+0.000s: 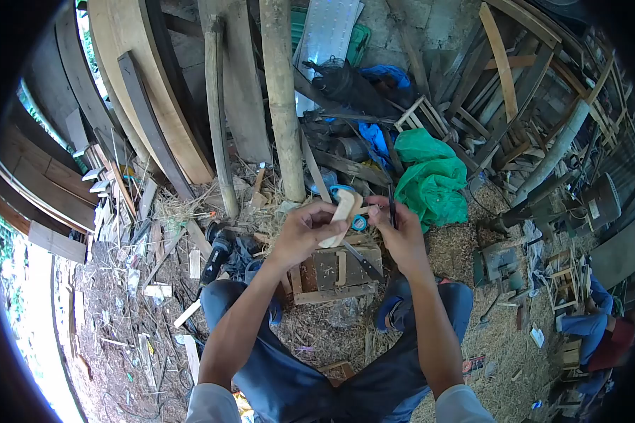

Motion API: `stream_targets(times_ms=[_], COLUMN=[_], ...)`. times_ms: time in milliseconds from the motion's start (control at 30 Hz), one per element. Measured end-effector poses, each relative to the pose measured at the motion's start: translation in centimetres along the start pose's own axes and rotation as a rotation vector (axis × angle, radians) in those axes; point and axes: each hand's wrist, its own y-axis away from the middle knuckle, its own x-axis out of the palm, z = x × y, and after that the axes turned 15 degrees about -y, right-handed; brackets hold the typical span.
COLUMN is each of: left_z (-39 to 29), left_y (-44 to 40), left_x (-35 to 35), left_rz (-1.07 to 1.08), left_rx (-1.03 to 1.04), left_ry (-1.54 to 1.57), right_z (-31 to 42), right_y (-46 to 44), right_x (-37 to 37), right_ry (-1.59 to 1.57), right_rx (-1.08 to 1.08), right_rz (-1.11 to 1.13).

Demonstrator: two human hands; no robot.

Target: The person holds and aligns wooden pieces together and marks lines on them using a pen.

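Observation:
My left hand (305, 231) is closed around a pale, curved piece of wood (344, 208), held up in front of my knees. Close beside it, my right hand (401, 229) has its fingers closed on a thin dark tool (392, 204) that points upward; its exact kind is not clear. Its thumb is near the wood's right side. Beneath both hands stands a low wooden block (324, 295). On it lie a knife with a dark handle (364, 264) and a small pale wood strip (342, 268). Between the hands shows a small blue round item (360, 223).
A black power tool (217, 255) lies left of the block. Green plastic sheeting (430, 180) is heaped beyond my right hand. Planks (155, 92) and a round post (283, 106) stand ahead. Shavings cover the ground. Another person (600, 328) sits at far right.

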Motion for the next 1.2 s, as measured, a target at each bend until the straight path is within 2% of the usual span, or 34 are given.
stream_targets(times_ms=[67, 100, 167, 300, 400, 467, 600, 667, 800, 1000, 1067, 1200], left_z=[0.2, 0.2, 0.0, -0.9, -1.5, -0.6, -0.7, -1.6, -1.5, -1.9, -1.8, -1.4], left_y=[0.3, 0.4, 0.6, 0.4, 0.4, 0.1, 0.4, 0.9, 1.0, 1.2, 1.1, 0.9], left_x=[-0.2, -0.2, -0.3, -0.8, -0.9, -0.6, 0.5, 1.3, 1.1, 1.0, 0.9, 0.5], left_rz=[0.104, 0.107, 0.16, 0.135, 0.041, -0.141, -0.31, -0.412, -0.466, -0.528, -0.523, -0.528], left_rx=[0.061, 0.057, 0.025, 0.098, 0.006, 0.022, 0.058, 0.266, 0.353, 0.29, 0.253, 0.16], left_ry=[-0.222, -0.222, -0.336, -0.385, -0.222, 0.037, 0.165, 0.087, 0.03, 0.096, 0.115, 0.217], right_z=[1.0, 0.9, 0.6, 0.3, 0.1, -1.0, -0.5, 0.4, 0.9, 0.5, 1.3, 1.1], right_y=[0.2, 0.1, 0.0, -0.1, 0.2, 0.3, 0.6, 0.8, 0.8, 0.6, 0.7, 0.6], right_x=[0.1, -0.1, -0.4, -0.4, 0.6, 1.1, 1.8, 2.2, 2.7, 2.3, 2.0, 1.7], right_ry=[-0.051, -0.051, 0.237, 0.237, 0.172, -0.08, -0.065, -0.097, -0.153, -0.11, -0.012, -0.079], right_rx=[0.048, 0.052, -0.013, 0.041, 0.077, 0.061, 0.036, 0.122, 0.061, 0.017, 0.126, 0.122], right_rz=[0.014, 0.01, 0.104, 0.087, 0.051, 0.046, 0.101, 0.087, 0.126, 0.09, 0.109, 0.089])
